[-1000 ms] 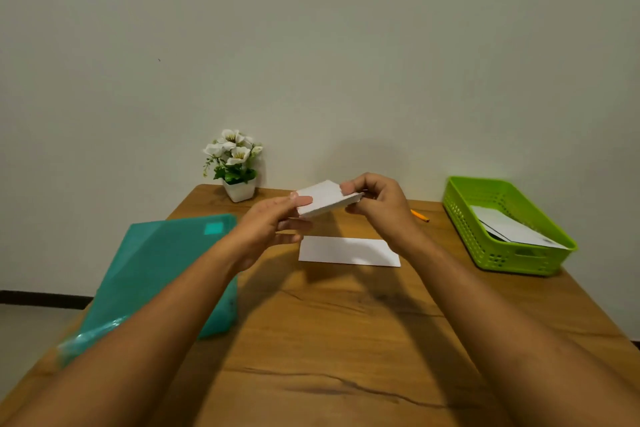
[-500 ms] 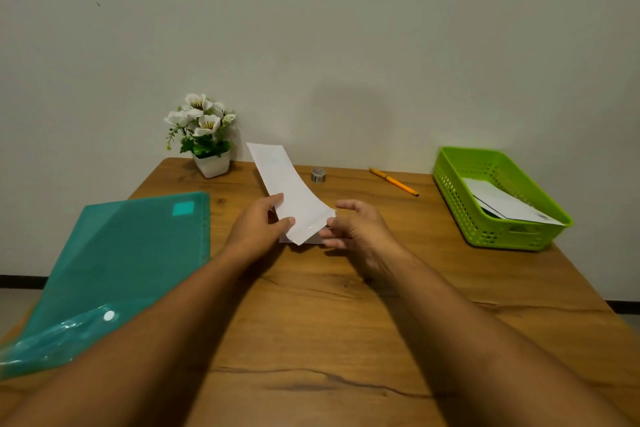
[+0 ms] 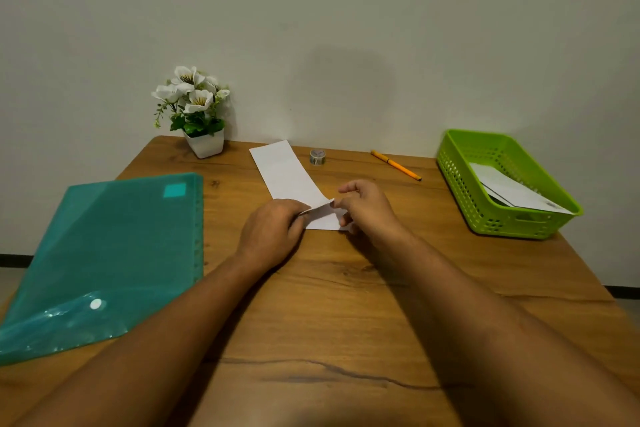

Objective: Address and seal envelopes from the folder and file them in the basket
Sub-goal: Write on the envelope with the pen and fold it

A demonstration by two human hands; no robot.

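Look, left hand (image 3: 273, 232) and right hand (image 3: 367, 210) pinch the envelope (image 3: 287, 173) by its flap; light, floppy paper (creases easily, I'd judge); grip edges gently.

Envelope (image 3: 287, 173) near end partly hidden; folder (image 3: 104, 253) corner cropped left.

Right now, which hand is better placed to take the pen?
The right hand, I think: the pen lies on its side of the envelope, and the left hand would cross over.

Both forearms outstretched, left hand (image 3: 268, 231) and right hand (image 3: 367, 211) close together, fingers (image 3: 350, 186) pinching the envelope (image 3: 287, 177).
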